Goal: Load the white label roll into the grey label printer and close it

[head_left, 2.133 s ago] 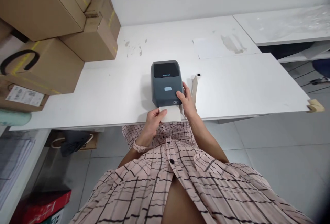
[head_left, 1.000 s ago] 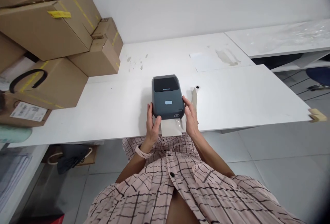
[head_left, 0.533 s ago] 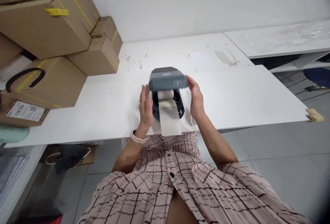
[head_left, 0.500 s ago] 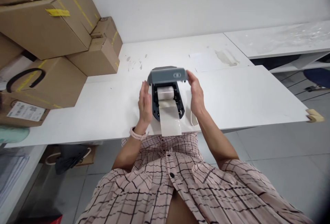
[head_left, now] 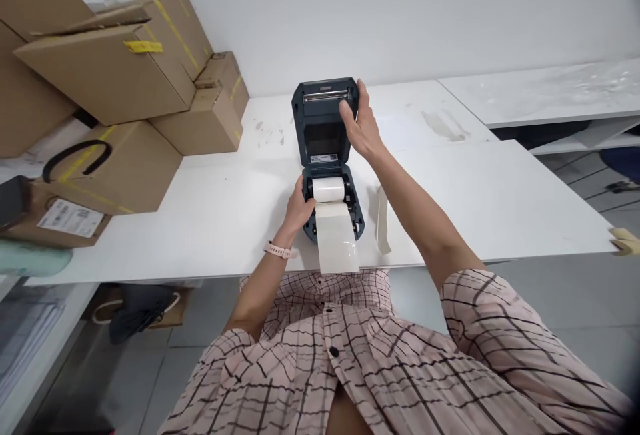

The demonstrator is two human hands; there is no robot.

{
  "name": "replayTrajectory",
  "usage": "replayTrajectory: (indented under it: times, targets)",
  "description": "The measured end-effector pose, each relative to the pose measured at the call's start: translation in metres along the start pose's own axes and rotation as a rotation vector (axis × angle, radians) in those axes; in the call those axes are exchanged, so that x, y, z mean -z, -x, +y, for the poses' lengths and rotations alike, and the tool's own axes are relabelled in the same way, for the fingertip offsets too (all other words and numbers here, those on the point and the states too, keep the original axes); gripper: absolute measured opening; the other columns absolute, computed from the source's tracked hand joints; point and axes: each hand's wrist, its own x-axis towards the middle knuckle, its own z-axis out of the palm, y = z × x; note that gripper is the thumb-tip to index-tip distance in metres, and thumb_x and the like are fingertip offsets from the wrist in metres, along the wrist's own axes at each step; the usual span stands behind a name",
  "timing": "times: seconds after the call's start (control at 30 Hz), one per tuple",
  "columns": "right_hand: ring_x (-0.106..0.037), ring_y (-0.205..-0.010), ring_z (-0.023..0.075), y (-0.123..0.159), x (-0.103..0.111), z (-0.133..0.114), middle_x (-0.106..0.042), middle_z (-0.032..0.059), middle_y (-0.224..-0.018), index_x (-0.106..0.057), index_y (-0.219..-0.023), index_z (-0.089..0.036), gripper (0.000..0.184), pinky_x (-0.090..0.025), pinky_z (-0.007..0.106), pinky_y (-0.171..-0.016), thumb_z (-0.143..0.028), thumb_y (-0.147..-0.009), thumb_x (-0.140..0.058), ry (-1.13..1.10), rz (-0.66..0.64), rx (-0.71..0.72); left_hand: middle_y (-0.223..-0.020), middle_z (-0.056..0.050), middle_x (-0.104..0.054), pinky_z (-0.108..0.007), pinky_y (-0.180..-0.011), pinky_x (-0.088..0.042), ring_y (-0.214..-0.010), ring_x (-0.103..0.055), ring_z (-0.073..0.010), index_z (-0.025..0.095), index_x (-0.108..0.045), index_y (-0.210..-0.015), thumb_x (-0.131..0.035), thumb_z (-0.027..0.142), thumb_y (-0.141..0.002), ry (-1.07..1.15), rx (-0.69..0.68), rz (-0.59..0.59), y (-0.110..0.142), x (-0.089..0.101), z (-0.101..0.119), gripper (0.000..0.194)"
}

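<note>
A dark grey label printer stands on the white table with its lid swung up and back, the inside facing me. In its body lies a roll of white labels, and a label strip runs from it toward me past the table edge. My right hand grips the lid's right side, thumb on the inner face. At the body's left side my left hand is closed on the printer, its thumb over the rim beside the roll. A loose paper strip rests right of the printer.
Cardboard boxes are stacked on the left of the table. A black band curves over one of them. Behind the table is a white wall. A second white table adjoins at the right.
The lid has gone from partly lowered over the printer to raised far back. My right hand has moved up with it, while my left hand has gone from the lid's side onto the printer body.
</note>
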Motion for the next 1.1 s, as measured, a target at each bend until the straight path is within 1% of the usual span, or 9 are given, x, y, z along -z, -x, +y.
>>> replayTrajectory:
  times: [0.13,0.2,0.3,0.4,0.5,0.6,0.73,0.93,1.1]
  targets:
    - [-0.025,-0.162,0.0373,0.015,0.018,-0.025,-0.032,0.0106,-0.172,-0.007,-0.17,-0.032,0.079,-0.026,0.066,-0.126,-0.071,-0.104,-0.025,0.15,0.084,0.079,-0.165,-0.012,-0.048,-0.057,-0.12,-0.042,-0.15,-0.046,-0.042,0.027,-0.029,-0.166,-0.068,0.023,-0.084,-0.053,0.028,0.03,0.001,-0.001,0.009,0.091]
    - [-0.035,-0.156,0.0393,0.033,0.023,-0.043,-0.042,0.0141,-0.166,-0.019,-0.169,-0.029,0.073,-0.033,0.065,-0.123,-0.061,-0.105,-0.035,0.176,0.018,0.166,-0.159,-0.013,-0.056,-0.06,-0.118,-0.042,-0.144,-0.052,-0.0433,0.027,-0.035,-0.164,-0.067,0.019,-0.081,-0.11,0.044,0.07,-0.003,0.0,0.013,0.09]
    - [-0.055,-0.137,0.0386,0.059,0.019,-0.059,-0.059,0.0143,-0.152,-0.027,-0.166,-0.028,0.074,-0.048,0.058,-0.109,-0.045,-0.1,-0.054,0.199,-0.385,0.276,-0.148,-0.014,-0.065,-0.06,-0.117,-0.042,-0.139,-0.057,-0.0439,0.024,-0.041,-0.162,-0.066,0.012,-0.077,-0.161,0.042,0.107,-0.007,-0.001,0.015,0.089]
    - [-0.062,-0.126,0.041,0.069,0.003,-0.059,-0.064,0.018,-0.146,-0.019,-0.169,-0.026,0.098,-0.052,0.051,-0.099,-0.042,-0.088,-0.072,0.311,-0.848,0.199,-0.146,-0.014,-0.066,-0.055,-0.117,-0.043,-0.14,-0.056,-0.0415,0.023,-0.047,-0.157,-0.064,0.009,-0.076,-0.141,0.01,0.139,-0.005,-0.005,0.015,0.084]
    - [-0.062,-0.127,0.0446,0.067,-0.014,-0.055,-0.056,0.0231,-0.153,-0.011,-0.171,-0.024,0.112,-0.051,0.051,-0.098,-0.043,-0.082,-0.077,0.413,-1.067,0.068,-0.134,-0.013,-0.073,-0.051,-0.109,-0.049,-0.127,-0.066,-0.0376,0.022,-0.062,-0.142,-0.061,0.009,-0.076,-0.127,-0.003,0.177,0.001,-0.008,0.016,0.067]
    - [-0.056,-0.135,0.0463,0.063,-0.022,-0.057,-0.044,0.0223,-0.164,-0.012,-0.171,-0.026,0.111,-0.05,0.052,-0.1,-0.036,-0.081,-0.076,0.398,-1.083,0.064,-0.115,-0.011,-0.078,-0.049,-0.1,-0.053,-0.109,-0.072,-0.0335,0.02,-0.069,-0.127,-0.055,0.008,-0.076,-0.177,-0.021,0.169,0.004,-0.008,0.018,0.054]
    - [-0.064,-0.12,0.0436,0.058,-0.007,-0.065,-0.064,0.0201,-0.143,-0.018,-0.17,-0.026,0.113,-0.052,0.052,-0.094,-0.035,-0.075,-0.079,0.288,-1.097,0.098,-0.108,-0.009,-0.079,-0.049,-0.099,-0.054,-0.104,-0.072,-0.0321,0.022,-0.069,-0.124,-0.053,0.007,-0.075,-0.208,-0.035,0.161,0.005,-0.006,0.018,0.054]
    - [-0.061,-0.126,0.035,0.052,0.084,-0.062,-0.058,0.0121,-0.148,-0.019,-0.168,-0.03,0.114,-0.053,0.048,-0.103,-0.047,-0.075,-0.082,-0.132,-0.882,0.152,-0.119,-0.007,-0.079,-0.051,-0.106,-0.053,-0.117,-0.069,-0.0337,0.024,-0.067,-0.134,-0.055,0.009,-0.073,-0.179,-0.047,0.177,0.004,-0.007,0.013,0.063]
    - [-0.063,-0.123,0.0324,0.061,0.145,-0.031,-0.054,0.0106,-0.146,-0.018,-0.169,-0.033,0.119,-0.053,0.046,-0.105,-0.049,-0.072,-0.085,-0.122,-0.666,-0.024,-0.133,-0.006,-0.075,-0.051,-0.112,-0.05,-0.128,-0.066,-0.0334,0.026,-0.063,-0.142,-0.056,0.012,-0.075,-0.111,-0.044,0.165,0.005,-0.007,0.011,0.069]
